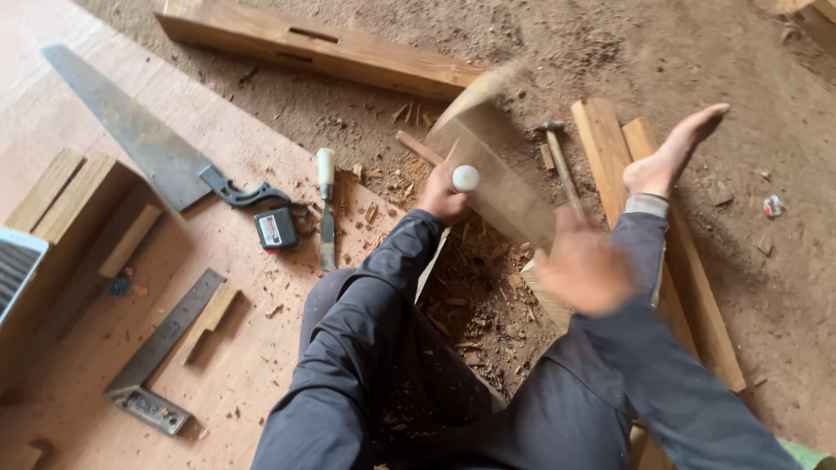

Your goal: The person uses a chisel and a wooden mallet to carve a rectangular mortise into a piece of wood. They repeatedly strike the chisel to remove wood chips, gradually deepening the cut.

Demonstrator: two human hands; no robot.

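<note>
My left hand (440,200) is closed around a chisel with a round white handle end (465,177), held upright over a patch of wood chips (470,305). My right hand (582,270) is blurred with motion and grips the handle of a large wooden mallet (501,187). The mallet's broad head is above and just behind the chisel's end, its top edge smeared. What the chisel's tip touches is hidden behind my arm. My bare foot (672,155) rests on two long planks (610,148) to the right.
A handsaw (131,130), a tape measure (276,230), a second chisel (326,209) and a metal square (165,344) lie on the plywood sheet at left. A mortised beam (313,48) lies across the top. A hammer (562,170) lies by the planks.
</note>
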